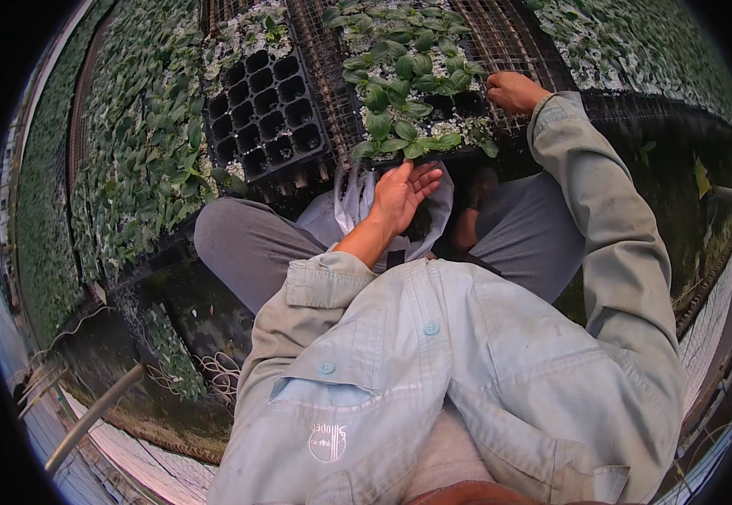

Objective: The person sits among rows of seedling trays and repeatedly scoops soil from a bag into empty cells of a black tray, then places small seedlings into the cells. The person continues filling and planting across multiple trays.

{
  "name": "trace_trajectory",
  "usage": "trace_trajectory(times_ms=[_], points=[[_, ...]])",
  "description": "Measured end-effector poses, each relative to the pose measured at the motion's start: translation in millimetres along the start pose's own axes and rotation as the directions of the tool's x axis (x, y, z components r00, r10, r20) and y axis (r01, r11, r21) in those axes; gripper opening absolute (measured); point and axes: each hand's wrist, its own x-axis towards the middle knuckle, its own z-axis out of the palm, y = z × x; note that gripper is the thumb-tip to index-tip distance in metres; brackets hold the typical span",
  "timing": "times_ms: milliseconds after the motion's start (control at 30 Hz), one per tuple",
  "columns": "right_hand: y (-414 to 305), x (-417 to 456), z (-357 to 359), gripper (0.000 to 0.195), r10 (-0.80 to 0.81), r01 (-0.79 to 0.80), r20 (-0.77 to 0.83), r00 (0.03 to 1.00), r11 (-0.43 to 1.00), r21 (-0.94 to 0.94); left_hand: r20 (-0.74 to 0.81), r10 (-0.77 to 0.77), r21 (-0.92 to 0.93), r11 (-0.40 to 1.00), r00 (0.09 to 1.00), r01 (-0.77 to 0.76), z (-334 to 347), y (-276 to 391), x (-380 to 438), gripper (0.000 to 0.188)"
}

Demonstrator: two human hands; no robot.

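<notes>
Broad-leaved green seedlings fill most of a black plastic cell tray in front of me, with white granules between them. Two or so dark cells show no plant near its right side. My left hand is at the tray's near edge, palm up, fingers apart, its fingertips by the rim. At the tray's right edge, my right hand has its fingers curled; whether they pinch anything is hidden. A white plastic bag with dark contents lies open between my legs, under my left hand.
A second black cell tray on the left has many plantless cells in its near part. Dense seedling beds spread on the far left and upper right. Mesh racks run between trays. A metal pipe juts at lower left.
</notes>
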Motion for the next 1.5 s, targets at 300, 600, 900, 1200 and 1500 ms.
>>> trace_trajectory(times_ms=[300, 600, 900, 1200, 1500], points=[[-8, -22, 13, 0.015, 0.307, -0.476, 0.374, 0.875, 0.403, 0.782, -0.042, 0.143, 0.224, 0.966, 0.989, -0.130, 35, 13, -14, 0.039], [-35, -16, 3, 0.016, 0.294, -0.321, 0.216, 0.931, 0.375, 0.870, -0.045, 0.344, 0.276, 0.907, 0.938, -0.319, 45, 23, -22, 0.039], [-35, 31, 7, 0.016, 0.327, -0.245, 0.126, 0.937, 0.356, 0.902, -0.034, 0.339, 0.218, 0.921, 0.940, -0.324, 27, 44, 12, 0.038], [-25, 65, 12, 0.027, 0.254, -0.091, -0.272, 0.928, 0.864, 0.495, -0.117, 0.217, 0.123, 0.971, 0.969, -0.203, 10, 62, 45, 0.033], [-41, 89, 5, 0.029, -0.226, 0.249, -0.221, 0.949, 0.965, 0.081, -0.146, 0.211, 0.141, 0.971, 0.967, -0.191, 10, 60, 45, 0.037]])
